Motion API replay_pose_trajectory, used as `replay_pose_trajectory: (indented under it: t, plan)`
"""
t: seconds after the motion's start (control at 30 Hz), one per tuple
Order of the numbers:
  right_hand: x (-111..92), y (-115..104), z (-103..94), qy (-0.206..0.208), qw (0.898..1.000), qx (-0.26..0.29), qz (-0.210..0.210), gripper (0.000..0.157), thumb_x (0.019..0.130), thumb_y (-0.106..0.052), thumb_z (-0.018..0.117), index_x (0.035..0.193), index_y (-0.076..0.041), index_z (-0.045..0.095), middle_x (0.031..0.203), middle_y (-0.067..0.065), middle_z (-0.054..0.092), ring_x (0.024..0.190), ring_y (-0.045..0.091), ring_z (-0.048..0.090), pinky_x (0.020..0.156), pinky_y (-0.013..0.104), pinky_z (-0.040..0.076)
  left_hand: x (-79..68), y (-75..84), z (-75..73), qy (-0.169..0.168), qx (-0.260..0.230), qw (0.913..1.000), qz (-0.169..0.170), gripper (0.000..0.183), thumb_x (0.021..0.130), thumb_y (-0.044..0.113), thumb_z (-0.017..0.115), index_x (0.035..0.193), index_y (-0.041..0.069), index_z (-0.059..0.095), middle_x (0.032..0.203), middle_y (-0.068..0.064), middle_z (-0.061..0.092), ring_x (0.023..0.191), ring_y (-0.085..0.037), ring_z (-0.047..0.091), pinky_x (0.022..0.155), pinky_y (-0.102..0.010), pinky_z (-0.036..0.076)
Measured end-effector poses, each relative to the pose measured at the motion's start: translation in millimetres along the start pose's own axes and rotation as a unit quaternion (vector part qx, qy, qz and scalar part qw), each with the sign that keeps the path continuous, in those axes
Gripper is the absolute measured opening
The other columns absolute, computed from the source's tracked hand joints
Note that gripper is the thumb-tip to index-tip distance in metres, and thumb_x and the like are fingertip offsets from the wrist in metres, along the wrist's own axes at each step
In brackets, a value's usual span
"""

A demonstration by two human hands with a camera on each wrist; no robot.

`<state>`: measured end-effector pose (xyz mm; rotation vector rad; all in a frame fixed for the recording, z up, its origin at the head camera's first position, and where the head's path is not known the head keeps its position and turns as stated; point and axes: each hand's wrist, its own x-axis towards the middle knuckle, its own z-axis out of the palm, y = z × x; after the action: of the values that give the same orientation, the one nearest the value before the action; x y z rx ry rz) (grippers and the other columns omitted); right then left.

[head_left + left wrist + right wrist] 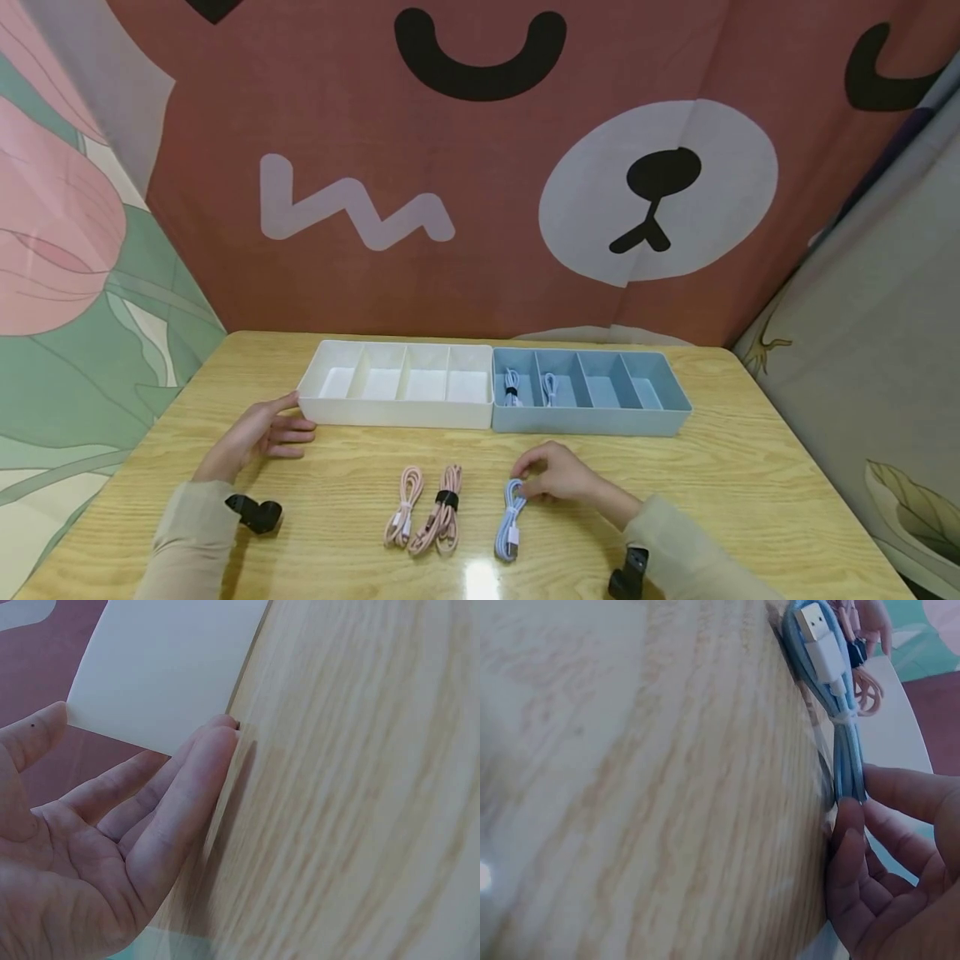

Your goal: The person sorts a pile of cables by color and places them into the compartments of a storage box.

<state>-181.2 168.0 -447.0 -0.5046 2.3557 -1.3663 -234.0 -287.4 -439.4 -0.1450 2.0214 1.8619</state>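
Observation:
My right hand (558, 473) pinches the far end of a coiled light blue USB cable (509, 525) between thumb and fingers. Its metal plug and white tie show in the right wrist view. At the left end of the white divided box (397, 414), my left hand (258, 433) touches the corner with fingers extended. Side by side on the table, left of the blue cable, lie a thin pink cable (405, 504) with a white plug and a thicker pink cable (447, 508) bound by a black strap.
A blue divided box (592, 421) stands against the white one's right end. Its two left compartments each hold a coiled cable (512, 387). Behind the wooden table (337, 567) hangs a printed cloth (480, 292); more cloth flanks both sides.

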Motion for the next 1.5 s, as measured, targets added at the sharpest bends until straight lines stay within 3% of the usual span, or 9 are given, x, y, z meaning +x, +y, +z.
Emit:
replay_pose_trajectory:
  t: [0.4, 0.73, 0.93, 1.3, 1.5]
  plan:
    - [-0.5, -6.8, 3.9, 0.017, 0.999, -0.031, -0.002, 0.005, 0.075, -0.001, 0.070, 0.080, -0.001, 0.069, 0.062, 0.000, 0.056, 0.048, 0.011, 0.052, 0.041, 0.023, 0.043, 0.2, -0.5, 0.9, 0.008, 0.008, 0.9999, -0.004, 0.066, 0.095, 0.045, 0.041, 0.133, -0.006, 0.026, 0.094, -0.012, 0.066, 0.085, -0.024, 0.066, 0.073, -0.043, 0.054]
    - [-1.0, -3.2, 0.7, 0.020, 0.999, 0.037, 0.018, 0.011, 0.076, -0.001, 0.069, 0.086, 0.004, 0.068, 0.068, 0.009, 0.065, 0.054, 0.023, 0.062, 0.047, 0.031, 0.052, 0.2, -1.4, -0.3, 0.006, 0.001, 1.0000, -0.003, 0.063, 0.095, 0.044, 0.041, 0.132, -0.006, 0.028, 0.093, -0.011, 0.066, 0.085, -0.024, 0.066, 0.073, -0.042, 0.054]
    - [-2.3, -0.4, -1.6, 0.027, 0.998, 0.044, 0.020, 0.014, 0.076, -0.002, 0.070, 0.088, 0.004, 0.069, 0.070, 0.007, 0.065, 0.055, 0.015, 0.060, 0.048, 0.028, 0.052, 0.5, -0.7, -0.3, 0.002, -0.004, 1.0000, -0.003, 0.066, 0.095, 0.045, 0.041, 0.134, -0.006, 0.024, 0.092, -0.011, 0.067, 0.084, -0.023, 0.066, 0.072, -0.043, 0.054]
    - [-6.2, 1.4, -7.6, 0.034, 0.985, 0.160, 0.062, 0.024, 0.076, 0.003, 0.068, 0.096, 0.014, 0.063, 0.073, 0.004, 0.062, 0.059, 0.011, 0.059, 0.058, 0.030, 0.055, 1.5, 0.8, 0.0, -0.002, -0.012, 0.9999, -0.005, 0.061, 0.096, 0.043, 0.040, 0.130, -0.005, 0.026, 0.090, -0.010, 0.067, 0.084, -0.023, 0.066, 0.071, -0.042, 0.054]
    - [-7.9, 2.3, -9.5, 0.026, 0.980, 0.189, 0.060, 0.026, 0.076, 0.004, 0.068, 0.098, 0.016, 0.060, 0.073, 0.004, 0.062, 0.059, 0.011, 0.059, 0.059, 0.028, 0.055, 1.0, 0.7, 0.8, 0.000, -0.009, 0.9999, -0.006, 0.063, 0.096, 0.044, 0.040, 0.132, -0.006, 0.024, 0.090, -0.011, 0.067, 0.083, -0.023, 0.066, 0.072, -0.043, 0.054]
